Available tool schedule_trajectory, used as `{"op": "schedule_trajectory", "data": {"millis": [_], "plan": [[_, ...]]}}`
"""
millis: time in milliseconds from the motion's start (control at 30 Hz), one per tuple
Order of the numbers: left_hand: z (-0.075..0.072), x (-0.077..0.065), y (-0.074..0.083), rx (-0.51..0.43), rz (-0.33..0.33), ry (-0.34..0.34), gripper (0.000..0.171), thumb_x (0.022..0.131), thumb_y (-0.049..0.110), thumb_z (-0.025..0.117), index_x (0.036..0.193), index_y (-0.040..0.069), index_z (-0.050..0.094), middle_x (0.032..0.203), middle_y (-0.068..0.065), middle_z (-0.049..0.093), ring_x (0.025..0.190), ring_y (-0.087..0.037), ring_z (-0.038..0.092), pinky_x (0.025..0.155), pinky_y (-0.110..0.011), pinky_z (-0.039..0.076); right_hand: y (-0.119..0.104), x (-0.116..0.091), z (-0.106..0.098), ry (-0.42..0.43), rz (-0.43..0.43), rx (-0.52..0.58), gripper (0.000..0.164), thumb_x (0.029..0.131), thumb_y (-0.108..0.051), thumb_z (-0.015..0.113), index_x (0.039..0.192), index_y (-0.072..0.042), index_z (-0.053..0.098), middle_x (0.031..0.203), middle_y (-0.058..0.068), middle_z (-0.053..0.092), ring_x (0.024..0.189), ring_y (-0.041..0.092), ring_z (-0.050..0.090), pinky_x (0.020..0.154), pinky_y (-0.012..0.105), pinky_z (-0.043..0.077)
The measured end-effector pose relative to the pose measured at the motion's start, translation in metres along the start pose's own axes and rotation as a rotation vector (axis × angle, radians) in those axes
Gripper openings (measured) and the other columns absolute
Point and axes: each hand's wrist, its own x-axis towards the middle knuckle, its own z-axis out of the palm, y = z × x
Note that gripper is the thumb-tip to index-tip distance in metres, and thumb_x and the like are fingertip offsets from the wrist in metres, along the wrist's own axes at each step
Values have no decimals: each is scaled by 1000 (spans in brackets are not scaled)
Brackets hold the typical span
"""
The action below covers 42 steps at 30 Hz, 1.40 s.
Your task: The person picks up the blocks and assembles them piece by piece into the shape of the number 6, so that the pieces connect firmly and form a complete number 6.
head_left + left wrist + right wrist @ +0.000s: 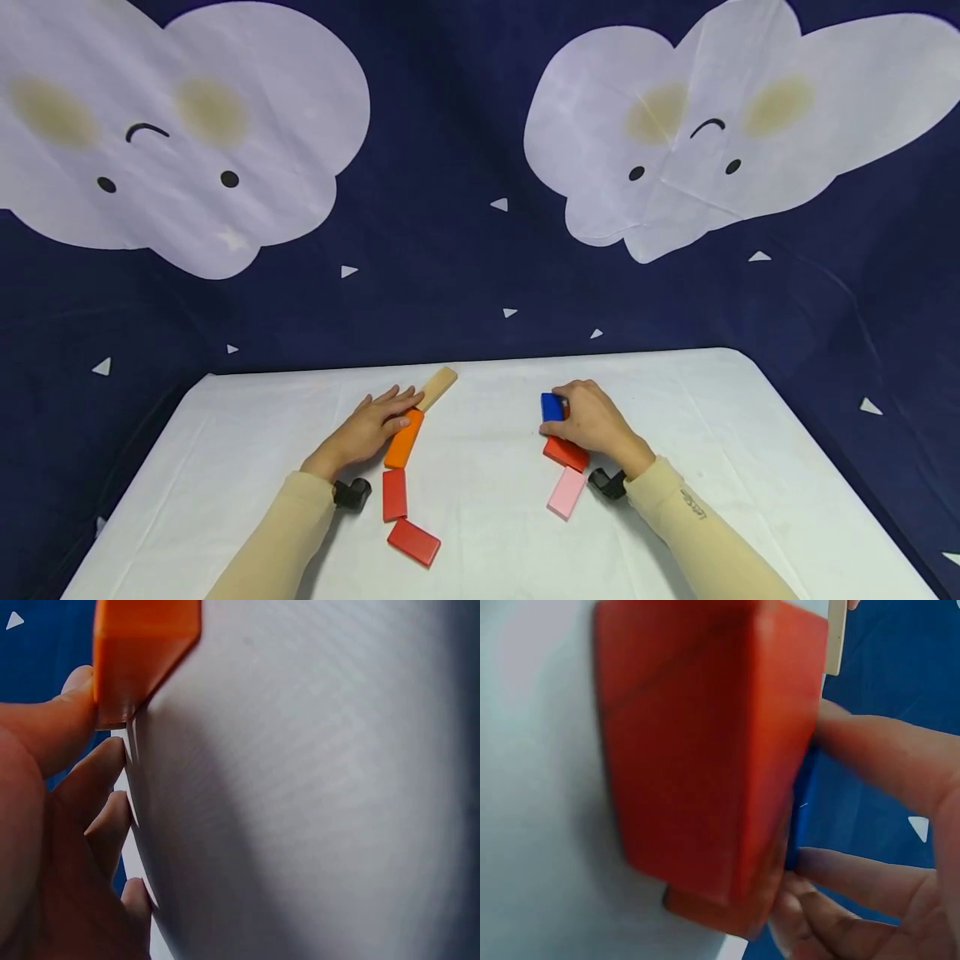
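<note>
My left hand (371,429) lies with its fingers spread around the upper end of an orange block (403,440). Its thumb touches that block, seen close up in the left wrist view (146,660). A plain wooden block (437,388) extends beyond these fingertips. With thumb and fingers, my right hand (596,421) pinches a blue block (551,407) at its two ends. Partly hidden behind the blue block is another reddish block (727,911). Nearer stands a red block (566,453), large in the right wrist view.
Below the orange block, a red block (394,496) and another red block (414,542) continue a bent row. On the right, a pink block (566,493) lies below the red one. White cloth covers the table (480,500); a dark blue cloud-patterned backdrop (442,250) rises behind it.
</note>
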Motion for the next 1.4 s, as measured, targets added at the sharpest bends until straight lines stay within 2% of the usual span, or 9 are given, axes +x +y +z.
{"op": "schedule_trajectory", "data": {"millis": [167, 333, 467, 767, 1000, 1233, 1400], "plan": [[4, -2, -2, -1, -8, -7, 48, 105, 20, 52, 152, 12, 47, 158, -14, 39, 150, -40, 22, 118, -67, 5, -5, -7, 0, 56, -36, 15, 66, 78, -37, 86, 125, 4, 67, 122, 17, 68, 113, 33, 58, 97, 49, 51], [5, -3, -4, 0, -10, -1, 48, 105, 20, 53, 151, 13, 47, 157, -14, 39, 150, -40, 23, 118, -67, 6, -14, -17, 0, 112, -120, 18, 64, 75, -37, 89, 121, 3, 70, 120, 15, 69, 114, 32, 59, 96, 47, 52], [6, -3, -4, 1, -19, -3, 48, 105, 20, 53, 151, 13, 47, 158, -14, 39, 150, -40, 22, 118, -66, 5, -23, -26, 2, 121, -174, 11, 65, 74, -38, 89, 122, 1, 70, 121, 13, 69, 114, 29, 60, 96, 44, 52], [6, -2, -3, -4, -18, -6, 48, 104, 20, 54, 151, 13, 47, 158, -13, 38, 150, -39, 22, 119, -65, 4, -38, -40, 8, 70, -273, 61, 63, 74, -39, 89, 124, -4, 71, 122, 5, 69, 114, 22, 60, 96, 44, 51], [2, 1, 1, 4, -6, -6, 47, 105, 22, 52, 151, 13, 47, 158, -14, 38, 150, -40, 22, 118, -66, 5, -46, -43, 11, 26, -326, 35, 63, 74, -39, 88, 126, -8, 70, 123, 1, 68, 113, 16, 59, 96, 41, 53], [-1, 4, 1, 11, -20, -11, 48, 105, 21, 52, 152, 14, 46, 158, -13, 38, 151, -39, 21, 119, -65, 3, -58, -47, 10, -39, -358, 21, 62, 77, -41, 86, 128, -11, 69, 124, -1, 68, 115, 15, 58, 98, 40, 51], [0, 1, -1, 12, 5, -2, 48, 105, 20, 52, 152, 12, 47, 157, -15, 39, 150, -41, 22, 118, -67, 5, -67, -52, 13, -65, -362, 31, 61, 77, -42, 86, 127, -12, 69, 124, -3, 67, 116, 13, 57, 98, 38, 52]]}}
